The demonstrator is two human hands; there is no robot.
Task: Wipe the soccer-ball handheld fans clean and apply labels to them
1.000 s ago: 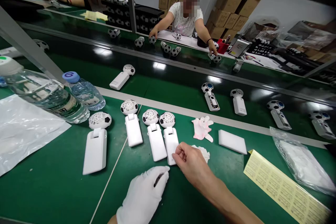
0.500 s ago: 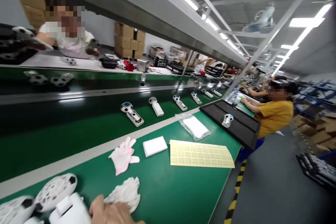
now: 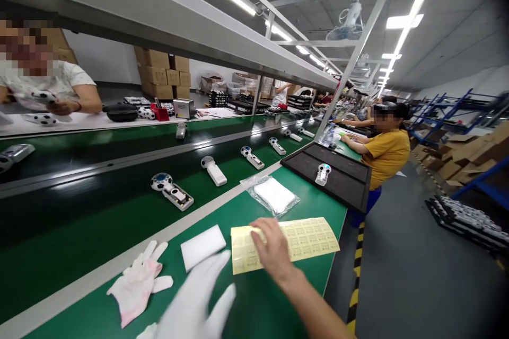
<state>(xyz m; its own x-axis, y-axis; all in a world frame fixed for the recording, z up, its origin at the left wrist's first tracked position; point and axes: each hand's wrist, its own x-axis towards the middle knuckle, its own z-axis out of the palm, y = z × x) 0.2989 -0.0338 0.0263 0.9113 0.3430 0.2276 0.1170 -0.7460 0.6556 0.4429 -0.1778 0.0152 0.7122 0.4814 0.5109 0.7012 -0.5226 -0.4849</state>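
the right hand (image 3: 274, 249), bare, is above the left part of the yellow sheet (image 3: 310, 237), its fingers loosely bent, the thumb a little apart from them; whether they touch or pinch the paper i cannot tell. the sheet lies on the counter (image 3: 254, 307), right of the white block (image 3: 203, 246) and on the near side of the clear bag (image 3: 275, 194). the left hand (image 3: 194, 302), in a white glove, is blurred, fingers stretched out and thumb held wide of them, with nothing seen in its grasp; its fingertips are nearest the block. a loose glove (image 3: 137, 283) with pink stains lies to the left. at the far end of the counter is a black tray (image 3: 345, 183) with one device (image 3: 323, 174) in it. beyond the counter's far edge, more devices lie along the green belt (image 3: 99, 222).
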